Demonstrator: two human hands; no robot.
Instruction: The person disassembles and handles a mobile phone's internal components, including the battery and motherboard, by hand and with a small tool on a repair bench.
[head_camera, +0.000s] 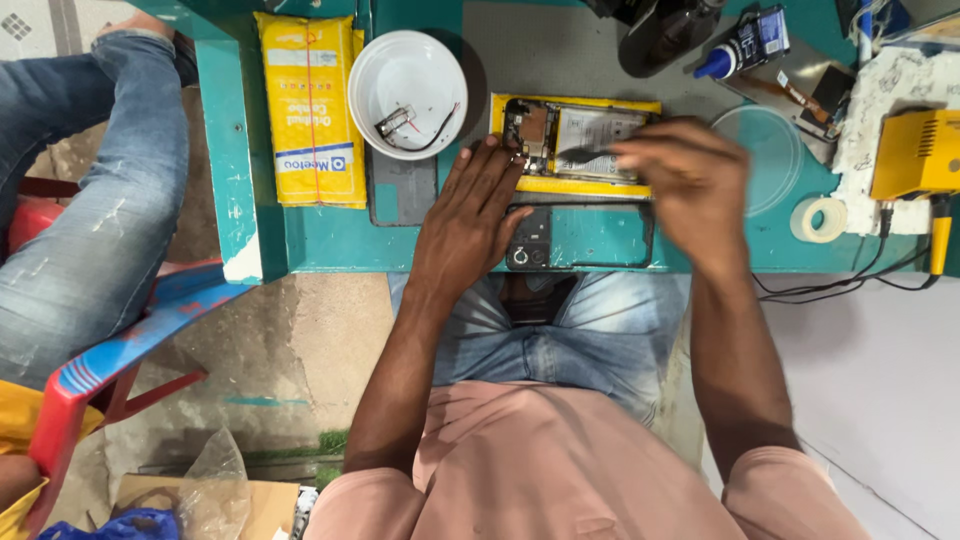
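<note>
- Left hand (478, 215) lies flat, fingers spread, on the opened phone (570, 140)
- Right hand (685, 180) is blurred, pinching a thin tool; grip unclear
- Phone sits mid-counter (330, 245), white bowl (408, 80) just beside it; back cover (580, 238) at near edge

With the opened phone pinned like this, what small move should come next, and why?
Probably a slow lift of the tool tip at the board. The left hand presses flat on the opened phone's left end, steadying it, while the right hand holds a thin tool over its middle; that hand is blurred, so its exact contact is unclear.
</note>
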